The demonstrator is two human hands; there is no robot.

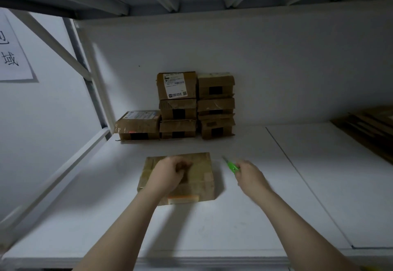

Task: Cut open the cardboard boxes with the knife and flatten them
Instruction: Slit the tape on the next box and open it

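A taped cardboard box (202,177) lies flat on the white shelf (212,228) in front of me. My left hand (169,174) rests on top of it with the fingers curled; whether they grip tape or cardboard is hidden. Just right of the box, my right hand (247,175) holds a green knife (230,165), its tip pointing away and to the left, above the shelf and apart from the box. Several more sealed boxes (196,106) are stacked against the back wall.
Flattened cardboard (370,128) lies piled at the far right of the shelf. A metal upright (93,75) and a diagonal brace stand at the left. A paper sign (12,51) hangs on the left wall. Another shelf is overhead.
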